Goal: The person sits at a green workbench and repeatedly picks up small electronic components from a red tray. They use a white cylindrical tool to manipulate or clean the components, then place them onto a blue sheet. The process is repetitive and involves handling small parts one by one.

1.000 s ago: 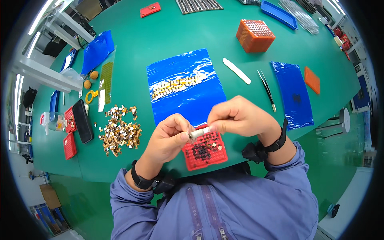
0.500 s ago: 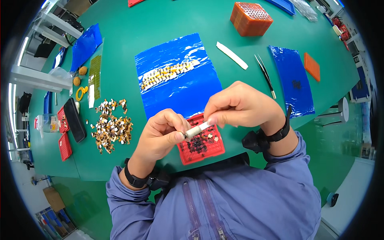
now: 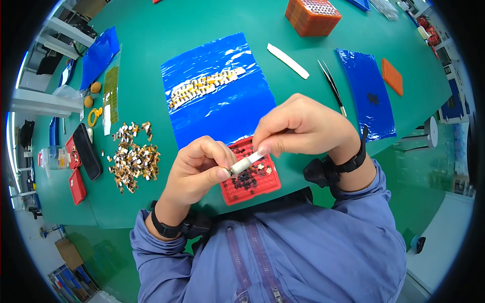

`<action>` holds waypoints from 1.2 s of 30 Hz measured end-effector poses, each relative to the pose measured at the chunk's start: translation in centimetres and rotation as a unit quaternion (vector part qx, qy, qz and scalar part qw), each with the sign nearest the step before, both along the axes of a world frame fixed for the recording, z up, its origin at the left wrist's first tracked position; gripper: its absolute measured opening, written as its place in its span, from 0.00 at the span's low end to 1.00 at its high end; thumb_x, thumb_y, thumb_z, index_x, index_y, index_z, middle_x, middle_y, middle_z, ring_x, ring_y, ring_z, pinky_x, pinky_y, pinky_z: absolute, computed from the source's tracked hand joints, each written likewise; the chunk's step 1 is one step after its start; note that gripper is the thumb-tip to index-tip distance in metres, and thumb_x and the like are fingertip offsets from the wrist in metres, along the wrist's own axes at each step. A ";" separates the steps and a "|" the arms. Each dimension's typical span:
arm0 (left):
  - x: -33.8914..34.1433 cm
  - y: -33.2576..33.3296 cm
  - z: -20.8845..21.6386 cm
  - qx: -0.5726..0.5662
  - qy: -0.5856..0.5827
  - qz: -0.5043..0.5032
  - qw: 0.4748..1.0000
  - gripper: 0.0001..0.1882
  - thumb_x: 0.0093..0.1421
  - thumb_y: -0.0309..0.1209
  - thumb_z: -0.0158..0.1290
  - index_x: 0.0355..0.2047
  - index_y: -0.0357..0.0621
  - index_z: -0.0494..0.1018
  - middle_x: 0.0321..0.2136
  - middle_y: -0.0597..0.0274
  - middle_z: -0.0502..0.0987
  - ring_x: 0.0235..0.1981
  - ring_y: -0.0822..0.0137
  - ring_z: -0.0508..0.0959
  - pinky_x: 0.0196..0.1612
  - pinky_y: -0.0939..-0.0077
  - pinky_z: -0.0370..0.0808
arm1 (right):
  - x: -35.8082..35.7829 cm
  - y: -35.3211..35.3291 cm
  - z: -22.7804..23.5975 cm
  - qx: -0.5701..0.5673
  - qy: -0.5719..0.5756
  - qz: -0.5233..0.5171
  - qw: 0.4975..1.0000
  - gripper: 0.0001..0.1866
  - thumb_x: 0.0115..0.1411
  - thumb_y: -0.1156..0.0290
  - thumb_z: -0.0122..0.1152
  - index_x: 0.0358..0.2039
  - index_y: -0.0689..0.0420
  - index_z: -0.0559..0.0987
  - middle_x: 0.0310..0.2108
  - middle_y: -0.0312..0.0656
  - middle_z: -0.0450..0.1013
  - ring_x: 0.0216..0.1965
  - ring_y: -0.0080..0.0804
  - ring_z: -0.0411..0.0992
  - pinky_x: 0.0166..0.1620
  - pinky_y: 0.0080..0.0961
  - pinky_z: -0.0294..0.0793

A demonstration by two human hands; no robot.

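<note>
Above the red tray (image 3: pixel 255 194) my two hands meet at a short pale cylindrical piece (image 3: pixel 241 165) with a white flat end. At its left end, my left hand (image 3: pixel 199 164) is closed, thumb and fingers pinched; a tiny dark bit shows at the fingertips, too small to name. My right hand (image 3: pixel 290 131) pinches the white end between thumb and forefinger. Small black parts (image 3: pixel 247 180) and a few pale ones lie in the tray, partly hidden by my hands. Just beyond lies a blue sheet (image 3: pixel 217 118) bearing a row of small white-and-amber parts (image 3: pixel 204 87).
Left lies a loose pile of small white-and-brown parts (image 3: pixel 134 159), with a black case (image 3: pixel 87 151) and yellow scissors (image 3: pixel 93 117) farther out. To the right are tweezers (image 3: pixel 332 87), a white flat tool (image 3: pixel 288 60), another blue sheet (image 3: pixel 369 96) and stacked orange trays (image 3: pixel 312 19).
The table and everything on it sit slightly farther left and higher in the picture. Both hands keep the same hold, with hardly any movement against each other.
</note>
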State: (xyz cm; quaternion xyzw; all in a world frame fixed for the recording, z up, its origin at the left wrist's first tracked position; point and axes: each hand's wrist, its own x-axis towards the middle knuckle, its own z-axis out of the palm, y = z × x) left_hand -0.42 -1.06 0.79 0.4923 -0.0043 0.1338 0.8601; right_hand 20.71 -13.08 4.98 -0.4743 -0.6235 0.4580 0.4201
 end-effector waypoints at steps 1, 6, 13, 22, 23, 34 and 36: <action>0.0 0.0 0.1 0.009 0.003 -0.005 1.000 0.05 0.57 0.22 0.54 0.30 0.40 0.67 0.28 0.59 0.72 0.32 0.69 0.73 0.36 0.76 0.70 | 0.0 -0.1 -0.3 0.045 0.002 -0.002 0.999 0.07 0.53 0.73 0.64 0.30 0.63 0.79 0.21 0.38 0.75 0.17 0.19 0.68 0.20 0.16 0.65; -0.3 -0.1 0.2 0.027 0.038 -0.014 0.999 0.04 0.58 0.21 0.52 0.31 0.39 0.66 0.29 0.60 0.72 0.32 0.70 0.75 0.37 0.77 0.71 | 0.5 -0.2 0.2 0.004 -0.047 0.026 0.999 0.07 0.52 0.72 0.65 0.31 0.62 0.80 0.22 0.39 0.75 0.19 0.22 0.70 0.22 0.17 0.66; -0.2 -0.4 1.1 0.193 0.057 0.000 0.980 0.06 0.52 0.20 0.57 0.29 0.38 0.71 0.28 0.60 0.75 0.31 0.68 0.77 0.36 0.74 0.72 | 1.4 -0.2 -0.1 0.047 -0.081 -0.006 0.996 0.07 0.49 0.74 0.67 0.29 0.60 0.80 0.21 0.37 0.74 0.19 0.23 0.69 0.22 0.19 0.65; 0.5 -1.2 2.0 0.539 -0.061 0.124 0.831 0.09 0.40 0.23 0.63 0.22 0.43 0.74 0.25 0.63 0.78 0.28 0.65 0.78 0.31 0.72 0.73 | 1.1 0.3 -0.7 0.048 -0.068 -0.109 0.991 0.07 0.53 0.74 0.65 0.30 0.63 0.77 0.22 0.34 0.73 0.24 0.14 0.67 0.27 0.11 0.66; 0.4 -1.2 2.0 0.542 -0.063 0.124 0.829 0.09 0.39 0.23 0.63 0.22 0.43 0.74 0.26 0.63 0.78 0.28 0.65 0.77 0.30 0.72 0.73 | 1.1 0.3 -0.7 0.044 -0.080 -0.107 0.990 0.07 0.53 0.74 0.65 0.30 0.63 0.77 0.22 0.34 0.73 0.24 0.14 0.67 0.27 0.11 0.66; 0.3 -1.1 2.1 0.560 -0.075 0.128 0.815 0.11 0.38 0.23 0.63 0.23 0.43 0.74 0.26 0.63 0.78 0.28 0.66 0.77 0.28 0.74 0.72 | 0.7 0.8 -1.3 0.067 -0.090 -0.139 0.984 0.10 0.52 0.67 0.63 0.26 0.61 0.77 0.15 0.39 0.70 0.17 0.25 0.66 0.23 0.21 0.64; 0.3 -1.1 2.1 0.559 -0.075 0.126 0.816 0.11 0.38 0.23 0.64 0.24 0.43 0.75 0.26 0.63 0.78 0.28 0.66 0.78 0.28 0.74 0.72 | 0.6 0.8 -1.3 0.066 -0.095 -0.140 0.983 0.10 0.52 0.67 0.63 0.26 0.61 0.77 0.15 0.39 0.70 0.18 0.25 0.66 0.23 0.21 0.64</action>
